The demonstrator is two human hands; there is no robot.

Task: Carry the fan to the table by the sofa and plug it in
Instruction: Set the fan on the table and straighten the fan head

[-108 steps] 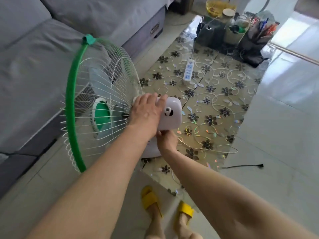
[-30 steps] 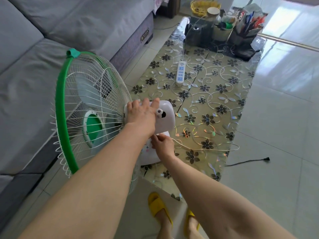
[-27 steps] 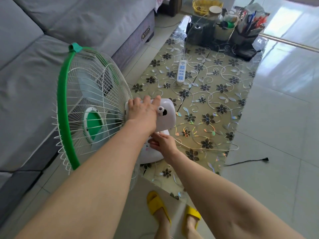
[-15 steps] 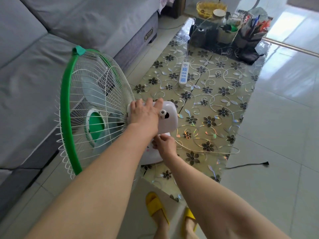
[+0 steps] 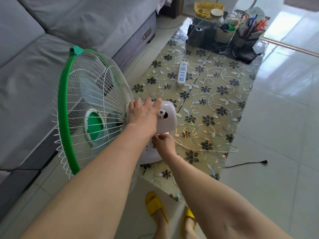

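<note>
A fan (image 5: 89, 118) with a green-rimmed white wire cage stands on the near left corner of the flower-patterned table (image 5: 215, 100), its cage facing the sofa (image 5: 34, 66). My left hand (image 5: 143, 116) grips the top of its white motor housing (image 5: 166, 118). Below the housing, my right hand (image 5: 163, 144) is closed on the fan's neck above the white base. The fan's pale cord (image 5: 207, 150) loops over the table's near right part. A white power strip (image 5: 182, 73) lies further back on the table.
Dark containers with pens, a jar and a yellow basket (image 5: 207, 6) crowd the table's far end. A black cable with a plug (image 5: 264, 162) trails on the tiled floor at right. My feet in yellow slippers (image 5: 155, 206) stand at the table's near edge.
Both hands stay on the fan; the cage has shifted only slightly and the view has moved a little.
</note>
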